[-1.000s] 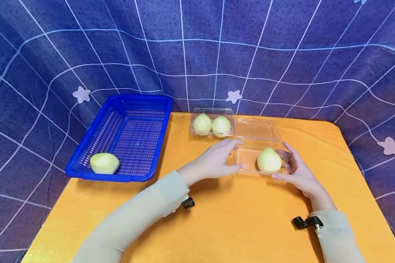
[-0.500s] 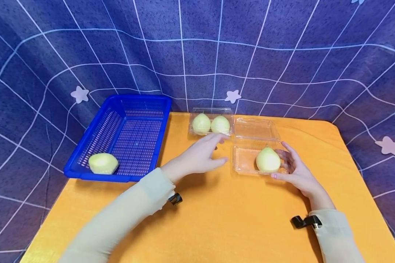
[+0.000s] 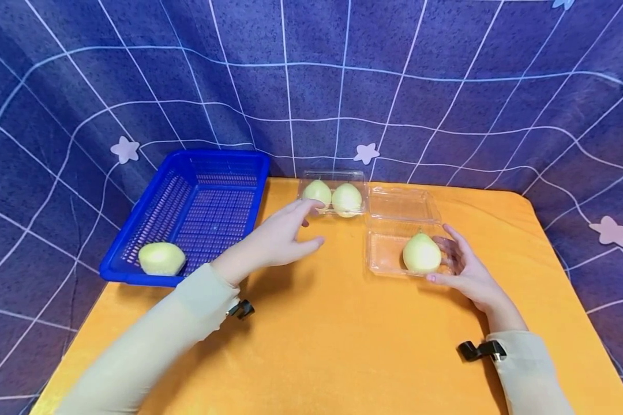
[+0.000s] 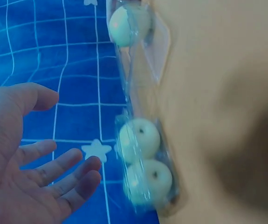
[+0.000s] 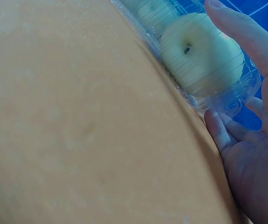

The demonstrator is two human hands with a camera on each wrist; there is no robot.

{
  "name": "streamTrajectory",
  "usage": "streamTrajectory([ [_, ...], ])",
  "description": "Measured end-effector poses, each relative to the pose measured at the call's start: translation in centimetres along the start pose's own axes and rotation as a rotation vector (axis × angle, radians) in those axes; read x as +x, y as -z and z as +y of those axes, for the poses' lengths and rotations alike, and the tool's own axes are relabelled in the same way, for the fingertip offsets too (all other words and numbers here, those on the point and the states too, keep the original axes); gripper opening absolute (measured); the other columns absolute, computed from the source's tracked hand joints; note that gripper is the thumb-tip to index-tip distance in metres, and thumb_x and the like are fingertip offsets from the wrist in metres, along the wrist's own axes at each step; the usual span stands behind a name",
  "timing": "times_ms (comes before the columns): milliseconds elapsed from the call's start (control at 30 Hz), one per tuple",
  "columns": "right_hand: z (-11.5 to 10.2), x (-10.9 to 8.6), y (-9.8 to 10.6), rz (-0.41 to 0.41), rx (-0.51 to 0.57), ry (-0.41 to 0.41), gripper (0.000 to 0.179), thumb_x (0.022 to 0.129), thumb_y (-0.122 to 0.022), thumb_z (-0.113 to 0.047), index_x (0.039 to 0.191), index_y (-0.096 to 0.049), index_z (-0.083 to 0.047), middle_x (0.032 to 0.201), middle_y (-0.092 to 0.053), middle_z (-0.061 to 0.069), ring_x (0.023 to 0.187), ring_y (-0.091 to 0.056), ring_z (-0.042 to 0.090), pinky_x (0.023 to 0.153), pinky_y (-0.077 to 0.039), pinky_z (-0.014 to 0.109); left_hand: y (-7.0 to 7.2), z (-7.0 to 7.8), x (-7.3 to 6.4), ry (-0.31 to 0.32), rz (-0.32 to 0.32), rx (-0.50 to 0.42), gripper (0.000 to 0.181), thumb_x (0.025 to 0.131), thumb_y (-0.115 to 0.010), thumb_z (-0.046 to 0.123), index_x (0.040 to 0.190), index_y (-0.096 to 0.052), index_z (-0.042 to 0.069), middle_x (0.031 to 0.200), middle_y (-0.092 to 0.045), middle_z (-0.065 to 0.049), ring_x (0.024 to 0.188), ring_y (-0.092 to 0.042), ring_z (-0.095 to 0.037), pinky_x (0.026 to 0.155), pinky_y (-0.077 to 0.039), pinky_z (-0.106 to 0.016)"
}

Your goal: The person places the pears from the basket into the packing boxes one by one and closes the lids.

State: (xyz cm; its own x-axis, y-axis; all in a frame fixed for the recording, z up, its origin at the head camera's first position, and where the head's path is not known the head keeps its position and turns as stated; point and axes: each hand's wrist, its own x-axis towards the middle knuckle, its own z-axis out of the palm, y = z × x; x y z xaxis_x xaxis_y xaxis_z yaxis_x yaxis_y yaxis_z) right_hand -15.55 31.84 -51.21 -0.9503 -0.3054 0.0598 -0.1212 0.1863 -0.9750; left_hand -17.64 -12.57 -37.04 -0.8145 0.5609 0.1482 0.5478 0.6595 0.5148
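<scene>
My left hand point(image 3: 272, 236) is empty, fingers loosely spread, above the cloth between the blue basket point(image 3: 256, 202) and the plastic boxes; its fingertips overlap the front of the closed box in the head view. My right hand point(image 3: 472, 276) holds the right end of an open clear plastic clamshell box point(image 3: 384, 259), thumb at its front corner and fingers round the side. A pale green pear point(image 3: 421, 253) stands in the right half of this box, beside the fingers. Another pear point(image 3: 162, 259) lies on its side in the basket's near left corner.
A clear box point(image 3: 334, 176) holding two pears point(image 3: 346, 200) stands at the back edge, left of the open box's raised lid point(image 3: 402, 203). Behind the orange-covered table point(image 3: 353, 351) hangs a blue curtain point(image 3: 311, 86) with white lines and stars.
My left hand has moved left, away from the open box toward the basket, fingers still spread. My right hand, the open box and its pear have stayed in place.
</scene>
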Motion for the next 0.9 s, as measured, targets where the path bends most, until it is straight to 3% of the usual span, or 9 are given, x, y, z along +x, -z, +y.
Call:
streamTrajectory([
  [467,0.0,0.3,-0.3,-0.011,0.007,0.0,0.117,0.091,-0.083,0.009,0.177,-0.01,-0.023,0.169,-0.031,0.028,0.141,-0.043,0.0,0.109,-0.04,0.01,3.7,-3.4,-5.4,0.11,0.098,0.035,0.067,0.1,-0.08,0.028,0.156,-0.051,0.004,0.139,-0.066,-0.017,0.115,-0.07,-0.035,0.088,-0.06,-0.051],
  [700,-0.4,0.0,-0.3,-0.008,0.025,0.005,0.116,0.091,-0.082,0.011,0.177,-0.011,-0.023,0.168,-0.032,0.028,0.14,-0.045,0.003,0.108,-0.041,0.011,6.3,-4.8,-7.3,0.191,0.117,0.037,0.068,0.101,-0.079,0.029,0.158,-0.048,0.006,0.144,-0.064,-0.02,0.119,-0.07,-0.035,0.091,-0.061,-0.055],
  [900,-0.2,0.0,-0.2,-0.001,0.02,0.0,0.116,0.091,-0.082,0.01,0.177,-0.011,-0.023,0.168,-0.032,0.028,0.14,-0.045,0.002,0.108,-0.041,0.011,7.6,-6.1,-9.1,0.232,0.175,0.034,0.067,0.102,-0.078,0.031,0.157,-0.048,0.008,0.142,-0.066,-0.021,0.117,-0.071,-0.036,0.091,-0.059,-0.058],
])
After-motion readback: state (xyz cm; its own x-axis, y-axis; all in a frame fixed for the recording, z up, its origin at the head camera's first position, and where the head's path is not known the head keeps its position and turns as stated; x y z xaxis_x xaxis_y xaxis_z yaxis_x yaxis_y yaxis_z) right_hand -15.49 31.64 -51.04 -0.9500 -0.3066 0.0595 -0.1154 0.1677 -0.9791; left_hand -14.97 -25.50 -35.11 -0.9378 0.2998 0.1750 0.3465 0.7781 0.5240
